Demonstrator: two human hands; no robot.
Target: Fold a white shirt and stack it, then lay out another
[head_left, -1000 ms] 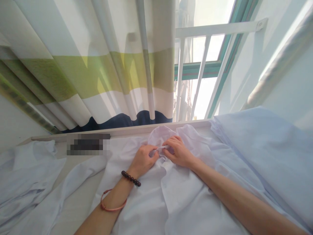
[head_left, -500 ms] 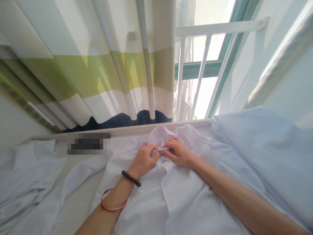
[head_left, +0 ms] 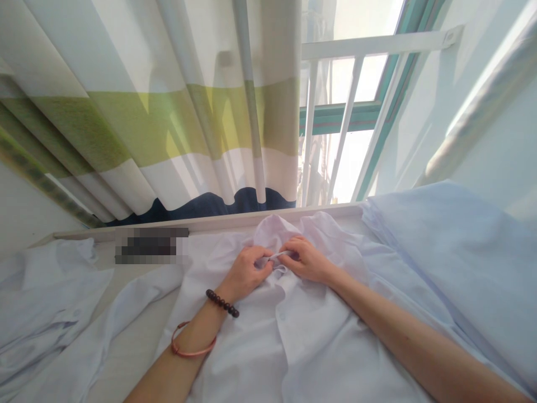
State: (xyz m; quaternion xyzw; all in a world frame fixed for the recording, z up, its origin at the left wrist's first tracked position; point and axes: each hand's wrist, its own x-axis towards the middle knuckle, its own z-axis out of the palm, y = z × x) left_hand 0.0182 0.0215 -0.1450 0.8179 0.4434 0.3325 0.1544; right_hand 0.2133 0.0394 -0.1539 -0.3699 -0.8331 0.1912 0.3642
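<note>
A white garment (head_left: pixel 310 336), which looks like a button-front shirt, is spread out in front of me with its collar end toward the window. My left hand (head_left: pixel 250 271) pinches a narrow fold of its cloth near the collar, thumb against fingers. Close beside it, my right hand (head_left: pixel 305 259) pinches the same strip from the other side. Between the two pinches the strip is stretched short and thin. Any button there is hidden by the fingers. Dark beads (head_left: pixel 222 303) and a reddish band (head_left: pixel 193 354) circle my left wrist and forearm.
More white cloth (head_left: pixel 37 313) lies at the left, and a folded white pile (head_left: pixel 457 246) at the right. A blurred dark object (head_left: pixel 151 246) rests near the back ledge (head_left: pixel 226 219). Behind stand a striped curtain (head_left: pixel 168 126) and a white railing (head_left: pixel 373 46) before the window.
Both hands stay at the collar with the cloth still pinched. The left forearm has shifted slightly left, and the fingers have moved only a little.
</note>
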